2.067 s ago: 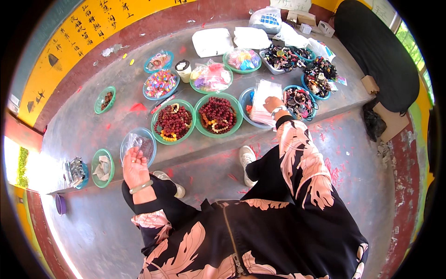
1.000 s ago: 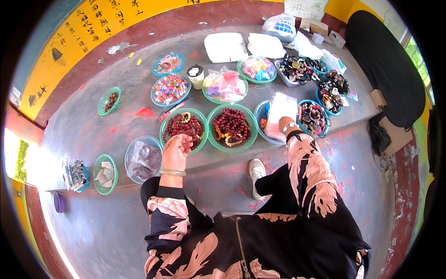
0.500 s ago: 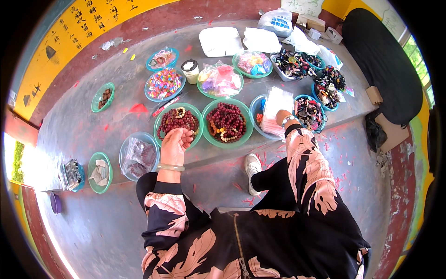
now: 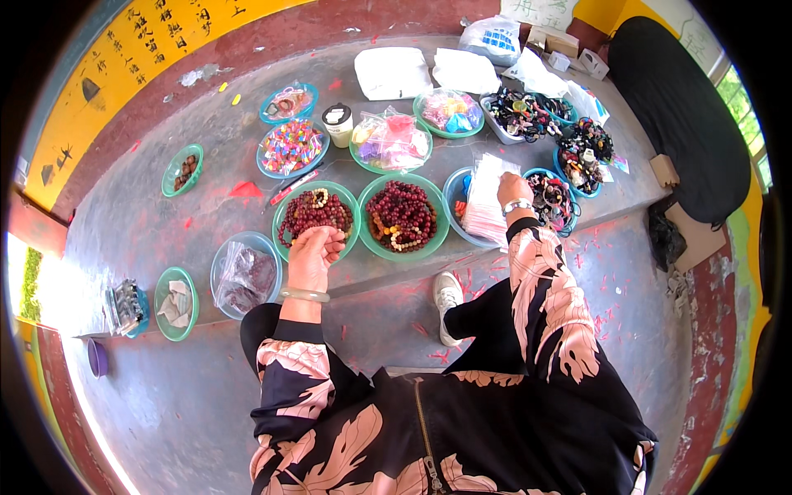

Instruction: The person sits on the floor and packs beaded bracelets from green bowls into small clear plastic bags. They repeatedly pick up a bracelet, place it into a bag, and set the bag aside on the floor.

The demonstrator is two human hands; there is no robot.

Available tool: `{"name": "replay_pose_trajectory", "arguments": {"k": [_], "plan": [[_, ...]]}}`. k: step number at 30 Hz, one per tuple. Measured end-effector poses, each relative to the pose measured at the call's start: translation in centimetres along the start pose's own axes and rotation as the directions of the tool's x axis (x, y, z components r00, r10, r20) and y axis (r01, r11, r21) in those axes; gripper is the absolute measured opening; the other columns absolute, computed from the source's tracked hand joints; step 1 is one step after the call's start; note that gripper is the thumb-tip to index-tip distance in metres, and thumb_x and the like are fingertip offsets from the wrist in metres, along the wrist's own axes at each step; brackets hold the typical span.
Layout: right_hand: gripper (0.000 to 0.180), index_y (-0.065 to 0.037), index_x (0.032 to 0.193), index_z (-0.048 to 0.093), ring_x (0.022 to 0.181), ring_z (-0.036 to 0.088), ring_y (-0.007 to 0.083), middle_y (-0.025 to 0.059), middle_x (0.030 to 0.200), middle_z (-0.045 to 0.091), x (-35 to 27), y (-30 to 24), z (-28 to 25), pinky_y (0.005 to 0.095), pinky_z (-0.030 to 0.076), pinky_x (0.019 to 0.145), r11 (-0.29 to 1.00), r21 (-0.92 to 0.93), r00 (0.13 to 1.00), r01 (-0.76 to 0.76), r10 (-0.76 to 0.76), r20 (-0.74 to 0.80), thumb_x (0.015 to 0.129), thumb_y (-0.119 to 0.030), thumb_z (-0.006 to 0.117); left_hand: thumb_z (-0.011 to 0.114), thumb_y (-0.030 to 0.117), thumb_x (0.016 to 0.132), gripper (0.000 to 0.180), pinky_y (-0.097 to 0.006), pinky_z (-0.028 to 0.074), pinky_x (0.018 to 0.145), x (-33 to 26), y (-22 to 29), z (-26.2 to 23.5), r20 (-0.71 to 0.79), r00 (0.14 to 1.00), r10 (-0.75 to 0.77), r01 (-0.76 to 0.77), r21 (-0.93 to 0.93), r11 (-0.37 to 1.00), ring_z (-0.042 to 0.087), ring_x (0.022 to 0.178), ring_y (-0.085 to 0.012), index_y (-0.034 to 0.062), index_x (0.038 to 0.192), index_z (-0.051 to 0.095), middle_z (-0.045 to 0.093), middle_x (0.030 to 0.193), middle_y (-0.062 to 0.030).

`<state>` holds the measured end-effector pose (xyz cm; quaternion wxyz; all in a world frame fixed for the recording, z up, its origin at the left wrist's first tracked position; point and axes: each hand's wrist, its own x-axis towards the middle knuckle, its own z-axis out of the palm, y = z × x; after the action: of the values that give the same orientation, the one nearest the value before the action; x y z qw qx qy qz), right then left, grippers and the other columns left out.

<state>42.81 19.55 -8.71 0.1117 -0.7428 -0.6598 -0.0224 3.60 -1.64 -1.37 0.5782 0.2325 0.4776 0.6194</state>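
Observation:
My left hand (image 4: 315, 252), a jade-coloured bangle at its wrist, hovers over the near edge of a green basket (image 4: 353, 235) of dark red bead bracelets (image 4: 309, 216). Its fingers are curled together; whatever they pinch is too small to make out. A second green basket (image 4: 441, 239) beside it holds more dark red bracelets (image 4: 402, 210) with some yellow beads. My right hand (image 4: 513, 191) is closed at the right edge of a stack of clear plastic bags (image 4: 485, 202) lying in a blue basin (image 4: 452, 186). Its fingertips are hidden, so its hold cannot be seen.
Right of the bags stand basins of dark hair ties (image 4: 551, 198). Behind are a lidded cup (image 4: 337, 128), colourful small pieces (image 4: 290, 148) and white packages (image 4: 393, 74). A basin with a plastic bag (image 4: 247, 276) sits at left. The ledge drops to a lower floor.
My right hand has moved slightly up and right from the middle of the bag stack to its edge, and its fingers are more closed. My left hand has hardly moved.

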Motion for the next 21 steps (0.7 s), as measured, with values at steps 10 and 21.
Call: {"name": "replay_pose_trajectory", "arguments": {"k": [10,21], "plan": [[0.018,-0.003,0.088,0.068,0.063,0.059,0.0052,0.0002,0.074,0.067,-9.7,-14.4,-9.8,0.0195,0.04,0.05,0.268,0.945,0.856,-0.187,-0.428,0.291,0.083,-0.019,0.063,0.051,0.017,0.091,0.018,-0.023,0.046,0.063,-1.9,-0.2,2.3,0.11,0.983,0.146,-0.17,0.254,0.952,0.06,0.072,-0.0115,0.0018,0.089,0.06,0.065,0.085,-0.007],[0.012,-0.002,0.087,0.066,0.065,0.063,0.0238,0.0106,0.073,0.062,-18.2,-21.0,-12.3,0.0343,0.046,0.054,0.38,0.854,0.823,0.356,-0.56,-0.094,0.078,-0.008,0.061,0.054,0.012,0.09,0.013,-0.021,0.045,0.057,-3.4,-0.7,3.7,0.213,0.926,0.312,-0.368,0.324,0.872,0.053,0.065,-0.0055,-0.0011,0.086,0.056,0.057,0.073,-0.0009]]}}
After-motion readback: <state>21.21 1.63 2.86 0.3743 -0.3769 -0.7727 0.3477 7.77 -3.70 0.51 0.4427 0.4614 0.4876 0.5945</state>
